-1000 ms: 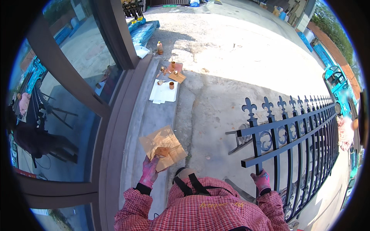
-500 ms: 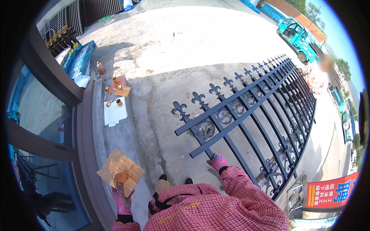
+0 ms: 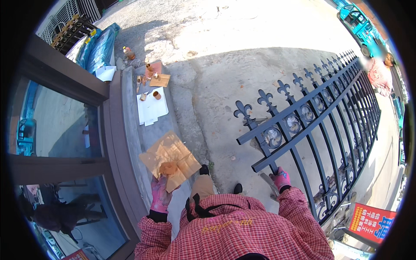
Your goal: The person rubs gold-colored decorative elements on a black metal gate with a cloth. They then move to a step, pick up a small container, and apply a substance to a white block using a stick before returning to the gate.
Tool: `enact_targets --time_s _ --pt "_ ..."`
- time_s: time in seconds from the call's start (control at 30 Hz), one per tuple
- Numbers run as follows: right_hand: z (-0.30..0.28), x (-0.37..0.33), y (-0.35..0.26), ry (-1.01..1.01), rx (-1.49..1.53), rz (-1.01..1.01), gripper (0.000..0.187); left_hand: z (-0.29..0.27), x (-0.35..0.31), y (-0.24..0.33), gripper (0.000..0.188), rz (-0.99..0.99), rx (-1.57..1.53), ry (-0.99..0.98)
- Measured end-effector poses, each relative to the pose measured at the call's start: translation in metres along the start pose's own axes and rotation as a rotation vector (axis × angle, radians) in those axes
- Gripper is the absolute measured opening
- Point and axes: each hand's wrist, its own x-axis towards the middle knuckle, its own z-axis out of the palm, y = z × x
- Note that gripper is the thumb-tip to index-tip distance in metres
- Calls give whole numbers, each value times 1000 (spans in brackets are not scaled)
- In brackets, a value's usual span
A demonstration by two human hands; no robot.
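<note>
My left hand (image 3: 160, 197), in a pink glove, grips the near edge of a creased piece of brown cardboard (image 3: 184, 158). On the cardboard sits a small mound of reddish-brown paste or powder (image 3: 168, 168); its exact kind is unclear. To the right, my right hand (image 3: 281, 178), also pink-gloved, is closed at the near end upright of a dark metal fence panel (image 3: 299, 145), just below its lower rail. The panel has fleur-de-lis tips and scrollwork rings, and stretches away to the far right. The palm side of my right hand is hidden.
Left of me runs a concrete ledge (image 3: 130, 99) with white sheets (image 3: 151, 108), a brown cup (image 3: 157, 95) and a bottle (image 3: 128, 53) beyond. Glass doors (image 3: 60, 117) flank it. A person (image 3: 380, 78) is at the panel's far end; a turquoise vehicle (image 3: 356, 26) stands behind.
The whole scene has shifted rightward in view, as my head turned left. My left hand still holds the cardboard, and my right hand remains at the panel's end upright.
</note>
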Motion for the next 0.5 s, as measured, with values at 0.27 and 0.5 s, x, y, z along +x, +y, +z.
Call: enact_targets --time_s 0.27,0.5 --pt "-55 -20 -142 444 157 -459 43 -13 115 52 44 95 -43 -146" --pt "-50 -40 -411 167 404 -1097 62 25 187 75 40 34 -28 -158"
